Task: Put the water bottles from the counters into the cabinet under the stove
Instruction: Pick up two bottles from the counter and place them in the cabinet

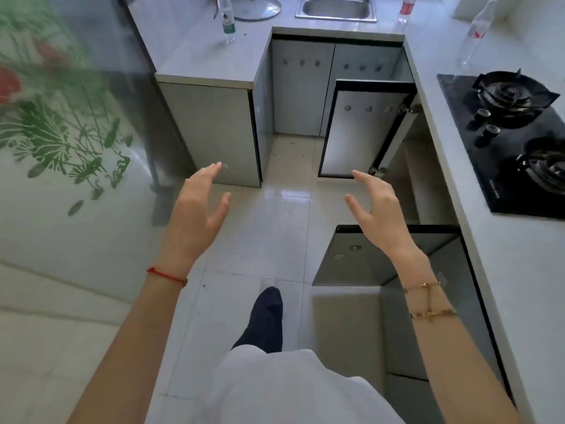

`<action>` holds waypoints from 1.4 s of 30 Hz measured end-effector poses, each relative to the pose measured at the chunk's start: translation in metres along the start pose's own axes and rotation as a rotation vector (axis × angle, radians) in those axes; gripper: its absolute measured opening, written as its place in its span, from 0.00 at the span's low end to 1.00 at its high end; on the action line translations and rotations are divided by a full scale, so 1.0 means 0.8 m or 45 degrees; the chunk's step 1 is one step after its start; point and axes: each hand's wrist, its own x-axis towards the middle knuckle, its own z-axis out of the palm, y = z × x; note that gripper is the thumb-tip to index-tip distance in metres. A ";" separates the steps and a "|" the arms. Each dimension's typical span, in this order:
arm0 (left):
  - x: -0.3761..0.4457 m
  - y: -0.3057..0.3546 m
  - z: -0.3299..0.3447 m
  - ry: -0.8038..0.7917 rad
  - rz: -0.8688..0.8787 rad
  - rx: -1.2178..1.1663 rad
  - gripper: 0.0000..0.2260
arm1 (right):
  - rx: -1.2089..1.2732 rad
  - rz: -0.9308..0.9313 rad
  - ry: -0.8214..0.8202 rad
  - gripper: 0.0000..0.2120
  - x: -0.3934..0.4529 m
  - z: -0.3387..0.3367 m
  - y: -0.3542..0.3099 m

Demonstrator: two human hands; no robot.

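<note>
Both hands raised mid-frame over the floor, left hand [195, 206] and right hand [377, 206] each with open, empty grip; three water bottles upright on the tabletop [198, 56] along the top: green-labelled bottle [227, 21] upper left, red-labelled bottle [406, 9] beside the sink [336, 9], clear bottle [475, 33] upper right above the stove [513, 139]; cabinet doors [357, 133] under the stove swung open.

I can't read the labels on the green-label bottle [228, 22] or the red-label bottle [407, 9], whose cap the top edge crops. The cabinet under the stove [412, 185] hides its interior behind my right hand [377, 206].
</note>
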 end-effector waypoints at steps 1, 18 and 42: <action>0.016 -0.010 0.005 0.018 -0.005 -0.006 0.23 | 0.014 -0.005 0.018 0.23 0.018 0.008 0.003; 0.427 -0.141 0.057 -0.052 -0.028 -0.057 0.23 | 0.059 0.106 0.031 0.22 0.426 0.092 0.017; 0.941 -0.201 0.239 0.192 -0.232 0.054 0.22 | 0.069 -0.132 -0.134 0.22 1.023 0.119 0.187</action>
